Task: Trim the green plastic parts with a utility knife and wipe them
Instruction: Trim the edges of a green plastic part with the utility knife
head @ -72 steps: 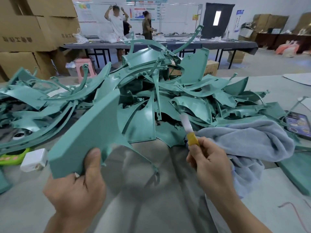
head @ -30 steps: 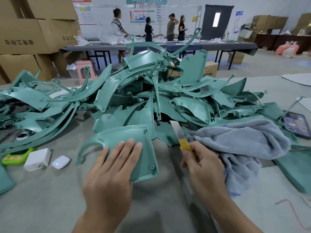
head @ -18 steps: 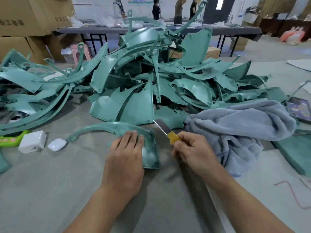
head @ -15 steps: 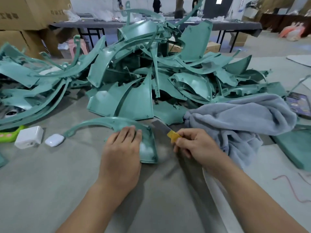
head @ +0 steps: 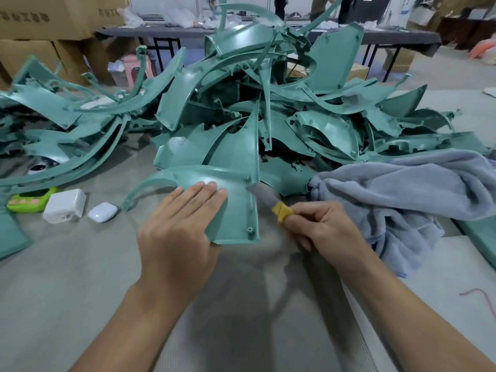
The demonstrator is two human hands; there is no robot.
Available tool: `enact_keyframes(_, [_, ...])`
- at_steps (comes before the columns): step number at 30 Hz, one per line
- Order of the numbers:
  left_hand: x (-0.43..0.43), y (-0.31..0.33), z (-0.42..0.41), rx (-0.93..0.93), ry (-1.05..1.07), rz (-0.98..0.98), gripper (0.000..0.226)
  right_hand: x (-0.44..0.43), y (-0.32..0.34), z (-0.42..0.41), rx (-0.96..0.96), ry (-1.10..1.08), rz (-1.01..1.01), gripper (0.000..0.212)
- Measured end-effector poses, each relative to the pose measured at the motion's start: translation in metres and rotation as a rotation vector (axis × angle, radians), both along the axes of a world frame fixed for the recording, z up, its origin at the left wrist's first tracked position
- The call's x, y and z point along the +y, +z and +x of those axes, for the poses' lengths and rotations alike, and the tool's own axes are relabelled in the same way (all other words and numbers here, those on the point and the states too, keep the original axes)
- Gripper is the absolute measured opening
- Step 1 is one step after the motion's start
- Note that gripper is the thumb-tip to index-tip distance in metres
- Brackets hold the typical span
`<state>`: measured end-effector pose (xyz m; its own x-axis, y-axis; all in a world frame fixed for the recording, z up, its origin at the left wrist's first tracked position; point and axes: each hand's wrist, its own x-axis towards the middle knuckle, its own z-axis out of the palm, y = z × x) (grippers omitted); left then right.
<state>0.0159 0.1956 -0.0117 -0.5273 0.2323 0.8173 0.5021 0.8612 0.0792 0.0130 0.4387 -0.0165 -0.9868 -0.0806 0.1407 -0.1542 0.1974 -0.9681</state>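
A curved green plastic part (head: 236, 208) lies flat on the grey table (head: 80, 277), inner side up. My left hand (head: 179, 229) presses down on it with flat fingers. My right hand (head: 319, 226) grips a yellow utility knife (head: 271, 201); its bare blade touches the part's upper right edge. Behind them rises a big heap of green plastic parts (head: 268, 108). A grey-blue towel (head: 402, 191) lies crumpled to the right of my right hand.
A white charger block (head: 64, 206), a white earbud case (head: 102, 212) and a lime green gadget (head: 31, 200) sit left of the part. More green pieces lie at the far left edge (head: 10, 237) and far right (head: 480, 234). Cardboard boxes (head: 48, 22) and a dark table (head: 389, 36) stand behind.
My left hand laid the lifted part flat on the table and pressed on it. My right hand brought the knife's blade down and left against the part's right edge.
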Motion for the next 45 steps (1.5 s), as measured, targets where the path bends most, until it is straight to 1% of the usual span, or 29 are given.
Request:
enact_keyframes(2, [0.002,0.001,0.001,0.040,-0.028,-0.029,0.040,0.000,-0.001,-0.007,0.012,-0.186,0.039,0.026])
enact_keyframes(3, [0.005,0.000,0.001,0.049,-0.035,-0.042,0.037,0.001,-0.001,-0.009,0.008,-0.230,-0.004,0.026])
enact_keyframes(4, [0.007,0.000,0.001,0.049,-0.037,-0.048,0.036,0.003,0.001,-0.008,-0.005,-0.212,-0.085,0.024])
enact_keyframes(6, [0.011,-0.001,0.001,0.043,-0.037,-0.039,0.037,0.008,0.007,-0.001,-0.062,-0.010,-0.175,0.014])
enact_keyframes(8, [0.011,-0.002,0.000,0.051,-0.036,-0.025,0.034,0.009,0.012,0.007,-0.119,0.206,-0.126,0.011])
enact_keyframes(9, [0.011,-0.003,-0.001,0.058,-0.037,-0.023,0.032,0.008,0.012,0.008,-0.127,0.231,-0.104,0.013])
enact_keyframes(10, [0.010,-0.004,0.000,0.067,-0.037,-0.023,0.033,0.007,0.010,0.006,-0.131,0.178,-0.093,0.018])
enact_keyframes(12, [0.010,-0.006,0.000,0.092,-0.039,-0.023,0.037,0.006,0.005,-0.001,-0.139,-0.051,-0.064,0.026])
enact_keyframes(13, [0.009,-0.006,0.000,0.103,-0.038,-0.023,0.039,0.006,0.003,-0.004,-0.137,-0.141,-0.054,0.025])
enact_keyframes(14, [0.009,-0.006,-0.001,0.109,-0.037,-0.022,0.040,0.006,0.002,-0.006,-0.125,-0.173,-0.082,0.022])
enact_keyframes(15, [0.010,-0.006,-0.001,0.113,-0.035,-0.015,0.039,0.007,0.002,-0.006,-0.101,-0.141,-0.147,0.019])
enact_keyframes(17, [0.009,-0.005,-0.002,0.128,-0.039,0.007,0.036,0.010,0.002,-0.002,-0.075,0.073,-0.266,0.014])
enact_keyframes(18, [0.010,-0.004,-0.002,0.136,-0.043,0.017,0.037,0.008,0.003,0.001,-0.074,0.178,-0.266,0.013])
enact_keyframes(19, [0.010,-0.004,-0.001,0.141,-0.048,0.021,0.040,0.006,0.002,0.004,-0.070,0.231,-0.228,0.012])
enact_keyframes(20, [0.011,-0.003,-0.001,0.145,-0.051,0.020,0.042,0.003,-0.002,0.002,-0.065,0.208,-0.184,0.013])
enact_keyframes(23, [0.011,-0.001,-0.001,0.152,-0.046,0.015,0.042,0.002,-0.008,-0.008,-0.050,-0.056,-0.177,0.016])
enact_keyframes(24, [0.012,0.000,-0.001,0.152,-0.045,0.016,0.040,0.005,-0.008,-0.009,-0.036,-0.071,-0.215,0.016])
enact_keyframes(26, [0.012,0.000,-0.001,0.150,-0.049,0.020,0.036,0.009,-0.005,-0.007,-0.026,0.069,-0.302,0.015])
enact_keyframes(28, [0.012,-0.001,-0.001,0.146,-0.051,0.029,0.035,0.006,-0.005,-0.003,-0.040,0.198,-0.259,0.013])
enact_keyframes(30, [0.012,0.000,0.000,0.153,-0.043,0.038,0.036,-0.001,-0.010,-0.006,-0.059,0.103,-0.196,0.016])
enact_keyframes(32, [0.011,0.001,0.000,0.161,-0.034,0.045,0.037,0.001,-0.010,-0.010,-0.058,-0.030,-0.240,0.018])
enact_keyframes(34, [0.012,0.001,0.000,0.165,-0.035,0.054,0.038,0.006,-0.006,-0.008,-0.047,0.032,-0.299,0.017])
enact_keyframes(36, [0.012,0.001,0.000,0.165,-0.042,0.055,0.040,0.007,-0.005,-0.003,-0.054,0.138,-0.265,0.014])
enact_keyframes(38, [0.012,0.002,0.000,0.171,-0.039,0.054,0.041,0.003,-0.009,-0.003,-0.061,0.049,-0.161,0.016])
enact_keyframes(40, [0.011,0.002,0.000,0.172,-0.034,0.057,0.040,0.006,-0.010,-0.004,-0.064,-0.026,-0.175,0.018])
enact_keyframes(42, [0.012,0.003,0.000,0.167,-0.036,0.066,0.040,0.007,-0.007,-0.002,-0.078,0.082,-0.245,0.015])
enact_keyframes(43, [0.012,0.003,0.000,0.162,-0.037,0.069,0.041,0.006,-0.006,0.000,-0.084,0.124,-0.233,0.014])
enact_keyframes(44, [0.012,0.003,0.001,0.158,-0.036,0.072,0.041,0.004,-0.009,0.000,-0.083,0.107,-0.190,0.013])
enact_keyframes(45, [0.012,0.003,0.001,0.157,-0.032,0.074,0.040,0.002,-0.011,-0.002,-0.071,0.039,-0.137,0.014])
